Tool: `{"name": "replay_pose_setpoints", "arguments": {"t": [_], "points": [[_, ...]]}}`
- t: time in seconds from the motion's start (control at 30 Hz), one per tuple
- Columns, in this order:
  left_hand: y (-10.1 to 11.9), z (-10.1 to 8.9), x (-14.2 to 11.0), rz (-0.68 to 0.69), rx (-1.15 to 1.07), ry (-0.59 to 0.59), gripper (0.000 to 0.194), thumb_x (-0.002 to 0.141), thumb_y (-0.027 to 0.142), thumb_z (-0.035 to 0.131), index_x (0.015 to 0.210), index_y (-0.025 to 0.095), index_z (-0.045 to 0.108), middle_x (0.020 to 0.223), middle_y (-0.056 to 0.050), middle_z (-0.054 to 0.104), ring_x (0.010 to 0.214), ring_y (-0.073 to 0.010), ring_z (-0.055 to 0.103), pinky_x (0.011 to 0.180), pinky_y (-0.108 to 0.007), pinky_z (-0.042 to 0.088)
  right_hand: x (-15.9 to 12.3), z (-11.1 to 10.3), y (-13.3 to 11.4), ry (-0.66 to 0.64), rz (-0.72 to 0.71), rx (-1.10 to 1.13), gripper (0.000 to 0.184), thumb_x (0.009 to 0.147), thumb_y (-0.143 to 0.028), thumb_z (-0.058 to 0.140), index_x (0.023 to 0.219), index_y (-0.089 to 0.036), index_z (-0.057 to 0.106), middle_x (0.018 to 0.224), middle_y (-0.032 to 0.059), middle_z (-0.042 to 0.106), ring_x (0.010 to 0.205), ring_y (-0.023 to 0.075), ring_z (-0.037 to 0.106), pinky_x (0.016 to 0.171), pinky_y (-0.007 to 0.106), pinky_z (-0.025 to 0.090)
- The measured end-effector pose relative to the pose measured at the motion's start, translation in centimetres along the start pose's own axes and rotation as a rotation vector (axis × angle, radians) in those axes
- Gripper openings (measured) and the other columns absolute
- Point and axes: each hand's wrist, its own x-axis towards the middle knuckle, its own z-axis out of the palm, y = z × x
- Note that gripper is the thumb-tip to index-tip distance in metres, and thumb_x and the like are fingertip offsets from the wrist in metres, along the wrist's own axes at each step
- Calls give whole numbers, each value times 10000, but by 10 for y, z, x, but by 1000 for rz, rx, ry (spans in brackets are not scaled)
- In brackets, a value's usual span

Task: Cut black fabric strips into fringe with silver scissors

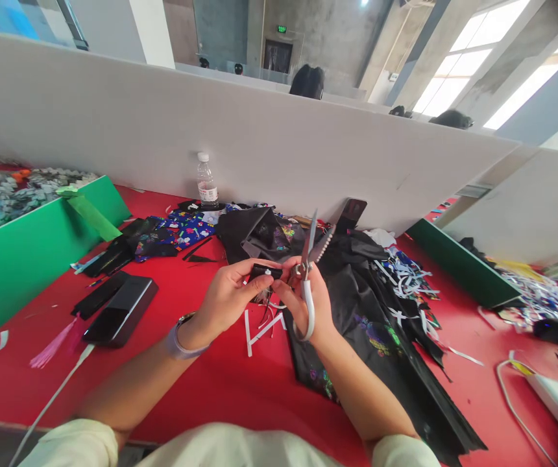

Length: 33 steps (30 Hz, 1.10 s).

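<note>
Head camera view: you work at a red-topped table [240, 383], both bare hands brought together over its middle. Your left hand [228, 295] pinches a small, flat black piece with a white spot [258, 268] between thumb and fingers. Your right hand [315, 308] grasps metal scissors with pale grey handles [303, 268], the blades parted and pointing away from you, one edge scalloped, while its thumb and fingertips meet the small black piece at its right end. Narrow white strips [248, 334] lie on the table just below your hands. Beside and partly beneath your right forearm spreads a large black fabric with shiny multicoloured prints [342, 334]. To your left sits a glossy black rectangular device [123, 311]; beyond, a clear plastic bottle with a white cap [206, 181] stands near a white partition [269, 143].
</note>
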Motion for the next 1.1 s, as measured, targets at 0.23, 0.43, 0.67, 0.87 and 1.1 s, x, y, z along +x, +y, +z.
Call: {"name": "replay_pose_setpoints", "arguments": {"t": [0.23, 0.43, 0.67, 0.87, 1.1], "points": [[10, -21, 2, 45, 220, -32, 322, 840, 442, 650, 979, 160, 722, 691, -2, 633, 619, -125, 554, 575, -221, 440, 13, -45, -22, -329, -76, -576, 277, 813, -322, 690, 1029, -199, 568, 835, 10, 601, 671, 133, 504, 640, 247, 418], [16, -27, 1, 138, 303, -68, 281, 866, 408, 634, 989, 171, 719, 783, -30, 708, 707, -149, 628, 651, -226, 481, 9, -50, -28, -392, -155, -665, 312, 826, -336, 710, 1063, -185, 572, 898, 43, 608, 765, 162, 531, 664, 251, 418], [19, -30, -1, 197, 401, -74, 247, 884, 385, 616, 993, 189, 720, 879, -37, 748, 776, -158, 674, 689, -222, 495, 9, -53, -32, -405, -129, -675, 298, 834, -359, 701, 1042, -179, 586, 869, 34, 603, 733, 146, 526, 636, 234, 405], [28, -30, -1, 261, 510, -85, 181, 887, 317, 620, 961, 190, 726, 821, -13, 751, 733, -140, 681, 662, -200, 488, 6, -53, -36, -418, -98, -682, 298, 833, -389, 697, 1018, -175, 605, 841, 22, 603, 664, 124, 496, 591, 221, 372], [33, -30, -1, 293, 561, -122, 147, 883, 263, 627, 954, 182, 727, 830, -9, 760, 741, -130, 690, 669, -179, 487, 6, -54, -38, -437, -87, -698, 307, 809, -387, 726, 1004, -177, 616, 775, -9, 569, 601, 105, 449, 554, 214, 347]]}}
